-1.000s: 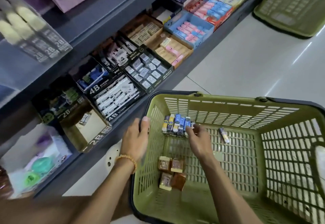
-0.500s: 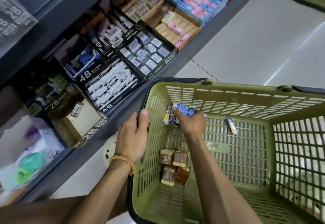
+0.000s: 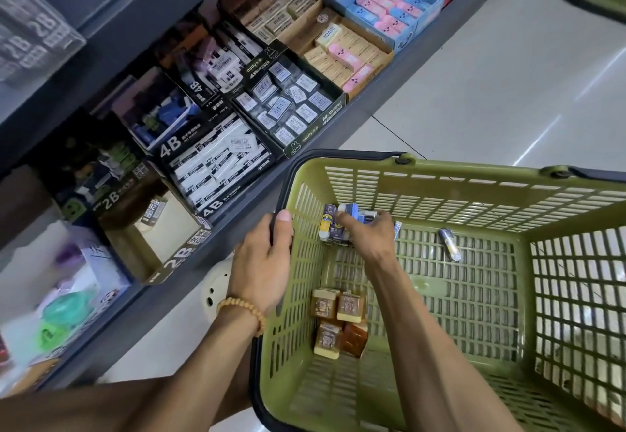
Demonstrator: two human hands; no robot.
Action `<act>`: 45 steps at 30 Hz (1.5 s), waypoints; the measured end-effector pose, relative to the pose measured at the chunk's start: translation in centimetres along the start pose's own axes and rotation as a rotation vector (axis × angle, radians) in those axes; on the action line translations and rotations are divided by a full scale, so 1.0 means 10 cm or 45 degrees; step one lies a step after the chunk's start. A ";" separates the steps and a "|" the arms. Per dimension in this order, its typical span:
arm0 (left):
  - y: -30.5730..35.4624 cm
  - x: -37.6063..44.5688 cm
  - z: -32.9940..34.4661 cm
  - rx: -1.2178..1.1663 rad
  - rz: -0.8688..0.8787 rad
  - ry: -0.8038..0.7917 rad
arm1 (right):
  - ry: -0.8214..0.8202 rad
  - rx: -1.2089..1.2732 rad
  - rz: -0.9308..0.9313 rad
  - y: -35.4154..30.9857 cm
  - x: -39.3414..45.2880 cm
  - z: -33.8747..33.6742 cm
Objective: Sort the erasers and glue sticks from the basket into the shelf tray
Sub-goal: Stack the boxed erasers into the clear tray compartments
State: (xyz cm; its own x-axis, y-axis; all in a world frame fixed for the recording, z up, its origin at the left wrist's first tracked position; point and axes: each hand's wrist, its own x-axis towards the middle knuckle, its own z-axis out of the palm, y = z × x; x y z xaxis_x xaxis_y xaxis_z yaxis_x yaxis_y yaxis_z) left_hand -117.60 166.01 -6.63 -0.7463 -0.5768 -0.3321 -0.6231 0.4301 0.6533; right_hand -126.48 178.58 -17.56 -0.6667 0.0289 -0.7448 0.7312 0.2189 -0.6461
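Head view, right hand (image 3: 367, 240) gripping seemingly upright glue sticks (image 3: 333, 225)

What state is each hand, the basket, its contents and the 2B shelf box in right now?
Left hand: grips basket rim.
Right hand: holds the blue packs.
Blue packs: bunched at the far wall.
Green basket: upright.
Brown packs: lying loose.
Lone stick: lying flat.
2B box: nearly empty.

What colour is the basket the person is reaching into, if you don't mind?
Olive green basket, dark rim; head view.
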 end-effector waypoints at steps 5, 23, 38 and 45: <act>0.02 0.04 0.00 -0.005 -0.018 -0.024 | -0.029 0.259 0.061 -0.03 -0.10 -0.16; 0.59 -0.05 -0.64 -0.198 0.112 0.049 | -0.928 0.742 -0.128 -1.28 -1.51 -0.44; 1.37 -0.60 -1.95 -0.296 0.557 -0.028 | -1.176 0.212 -0.490 -2.12 -2.58 -0.24; 1.35 -0.63 -2.42 -0.376 0.518 0.110 | -1.070 0.517 -0.302 -2.19 -2.76 0.16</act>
State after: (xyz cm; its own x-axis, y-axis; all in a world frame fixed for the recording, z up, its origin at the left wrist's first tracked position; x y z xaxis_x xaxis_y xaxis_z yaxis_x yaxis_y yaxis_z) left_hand -115.66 158.67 20.78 -0.8850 -0.4640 0.0384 -0.1839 0.4241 0.8868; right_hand -123.85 171.41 16.82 -0.5979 -0.7154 -0.3616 0.6901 -0.2298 -0.6863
